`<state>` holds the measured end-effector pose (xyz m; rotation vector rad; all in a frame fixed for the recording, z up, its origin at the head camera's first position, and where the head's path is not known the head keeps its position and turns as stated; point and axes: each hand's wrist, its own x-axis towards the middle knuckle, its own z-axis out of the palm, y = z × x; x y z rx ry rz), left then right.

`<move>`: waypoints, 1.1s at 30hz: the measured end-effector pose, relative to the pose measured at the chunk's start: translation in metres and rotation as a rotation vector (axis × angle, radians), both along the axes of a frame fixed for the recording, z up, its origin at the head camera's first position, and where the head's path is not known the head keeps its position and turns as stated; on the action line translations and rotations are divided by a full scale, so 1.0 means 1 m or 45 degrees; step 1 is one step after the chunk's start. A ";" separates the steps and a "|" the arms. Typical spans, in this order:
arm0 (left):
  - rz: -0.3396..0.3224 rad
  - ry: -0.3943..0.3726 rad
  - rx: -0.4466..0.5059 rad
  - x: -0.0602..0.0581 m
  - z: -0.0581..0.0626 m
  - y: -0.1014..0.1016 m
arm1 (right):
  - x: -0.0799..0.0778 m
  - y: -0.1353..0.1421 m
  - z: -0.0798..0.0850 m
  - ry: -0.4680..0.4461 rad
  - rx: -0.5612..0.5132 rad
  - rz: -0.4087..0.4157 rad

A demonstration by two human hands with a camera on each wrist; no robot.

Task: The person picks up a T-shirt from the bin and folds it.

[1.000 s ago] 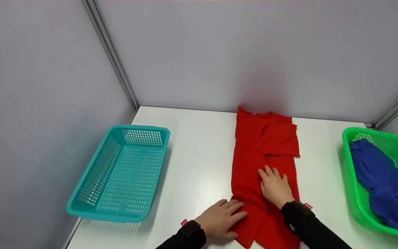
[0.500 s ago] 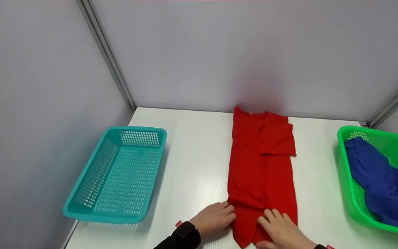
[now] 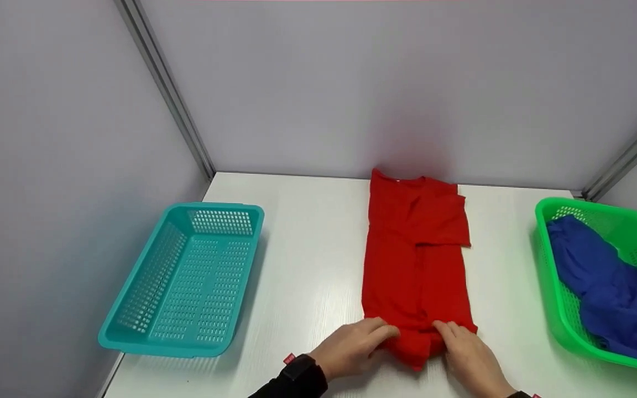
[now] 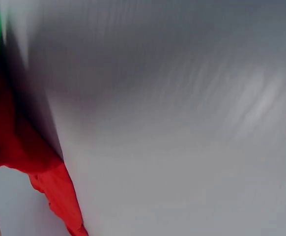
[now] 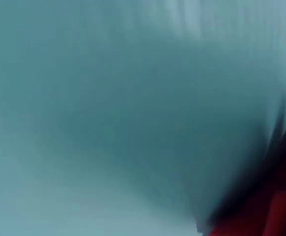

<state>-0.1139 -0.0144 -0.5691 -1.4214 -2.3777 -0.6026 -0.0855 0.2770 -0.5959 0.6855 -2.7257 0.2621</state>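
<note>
A red short-sleeved shirt [image 3: 393, 265] lies lengthwise on the white table, its collar at the back wall and one sleeve laid across its upper right part. My left hand [image 3: 351, 345] grips the shirt's near left edge, fingers curled over the cloth. At the near right edge my right hand [image 3: 470, 356] pinches the same end. Between the hands the near end is lifted and bunched, with a corner hanging down. In the left wrist view the shirt [image 4: 15, 132] rises off the table at the left. The right wrist view is blurred, with red cloth [image 5: 253, 216] in its lower right corner.
A teal perforated basket [image 3: 253, 265] stands on the left of the white table [image 3: 307, 249]. On the right is a green basket [image 3: 553, 309] with a blue cloth [image 3: 606, 282] inside. Grey-white panels [image 3: 307, 88] enclose the back and sides.
My right hand has slid from the middle of the shirt to its near end. Both hands have taken hold there, and the near end has come up and is folding away from me.
</note>
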 end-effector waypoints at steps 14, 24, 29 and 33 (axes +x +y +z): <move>0.031 0.378 -0.084 -0.019 0.006 0.000 | -0.013 0.004 0.012 0.147 0.144 0.082; 0.169 0.121 0.348 -0.018 0.027 0.006 | -0.017 0.038 0.043 0.290 -0.062 0.007; 0.133 -0.102 0.532 -0.020 0.039 0.003 | -0.020 0.052 0.069 0.181 -0.382 0.030; 0.037 -0.506 0.666 -0.018 0.051 -0.002 | -0.018 0.059 0.092 -0.104 -0.677 0.062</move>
